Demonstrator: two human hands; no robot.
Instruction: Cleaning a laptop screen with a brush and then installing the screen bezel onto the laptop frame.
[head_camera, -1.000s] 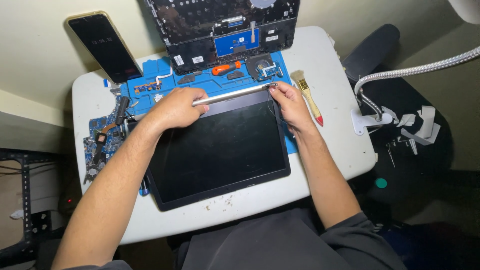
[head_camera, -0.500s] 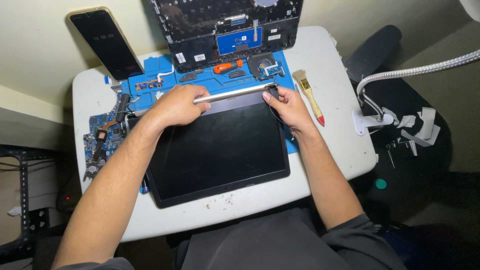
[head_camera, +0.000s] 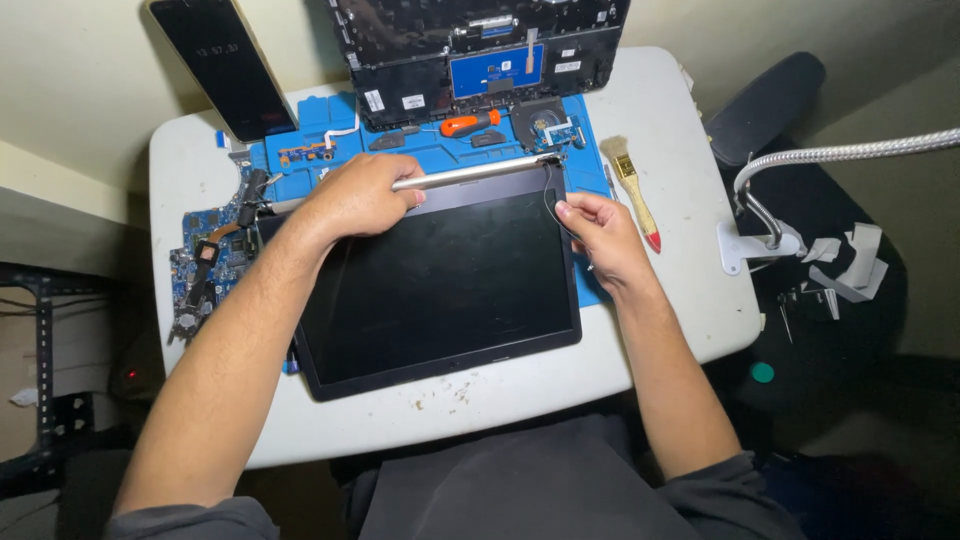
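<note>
Both hands (head_camera: 355, 197) on laptop screen (head_camera: 440, 285) (flat)

Your left hand (head_camera: 355, 195) rests on the silver hinge bar (head_camera: 470, 172) of the laptop screen panel (head_camera: 435, 285), which lies flat over the blue repair mat (head_camera: 330, 115). Your right hand (head_camera: 597, 235) pinches a thin black cable (head_camera: 552, 190) at the panel's right edge. Orange-handled screwdriver (head_camera: 470, 123) and brush (head_camera: 632, 185) lie nearby.
</note>
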